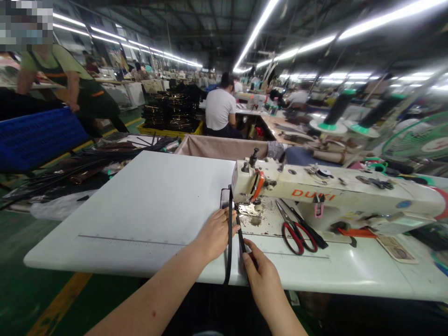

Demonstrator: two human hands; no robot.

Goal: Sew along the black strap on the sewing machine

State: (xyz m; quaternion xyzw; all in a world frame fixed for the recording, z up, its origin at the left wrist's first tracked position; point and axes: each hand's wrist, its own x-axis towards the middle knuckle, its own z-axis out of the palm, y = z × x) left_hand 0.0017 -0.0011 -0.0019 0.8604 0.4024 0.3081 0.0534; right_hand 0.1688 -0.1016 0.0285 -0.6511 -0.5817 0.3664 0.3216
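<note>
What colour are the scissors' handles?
Red, on the scissors beside the sewing machine; head view.

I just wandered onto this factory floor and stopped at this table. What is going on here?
A person sits at a white sewing machine and holds a thin black strap with both hands at the needle end. The left hand lies on the strap beside the needle; the right hand pinches it nearer the table edge. Red-handled scissors lie beside the machine. More dark straps are piled to the left, and other people work behind.
</note>
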